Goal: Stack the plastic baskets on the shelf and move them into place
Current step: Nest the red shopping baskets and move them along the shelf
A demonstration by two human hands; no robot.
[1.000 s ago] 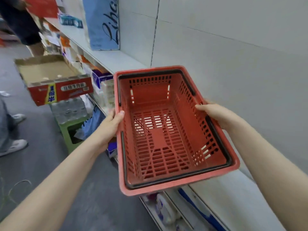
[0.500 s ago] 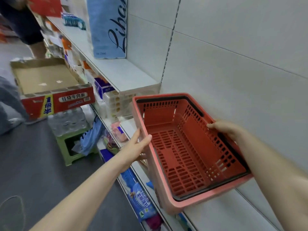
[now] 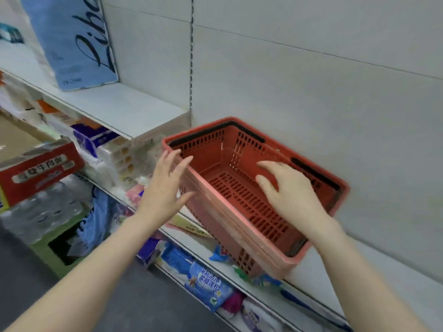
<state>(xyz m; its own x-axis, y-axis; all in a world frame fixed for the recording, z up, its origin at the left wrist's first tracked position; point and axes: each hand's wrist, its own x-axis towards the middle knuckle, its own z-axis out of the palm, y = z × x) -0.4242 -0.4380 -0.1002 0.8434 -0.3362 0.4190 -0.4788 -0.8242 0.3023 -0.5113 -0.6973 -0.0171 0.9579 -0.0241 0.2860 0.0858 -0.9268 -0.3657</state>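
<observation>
Head view, red basket [image 3: 239, 192] on shelf [image 3: 359, 281], both hands' grip released.

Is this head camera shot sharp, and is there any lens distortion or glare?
Head view: both hands, left hand and right hand, are slightly motion-blurred; the red slotted plastic basket is fairly crisp; wide-angle bending curves the white metal shelf; lighting is soft and even, no glare.

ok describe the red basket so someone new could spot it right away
Start at the white shelf against the pale wall panel. The red basket sits there between both open hands, slotted, with black handles folded along its rim. It's the only open, empty container; everything nearby is packaged goods.
</observation>
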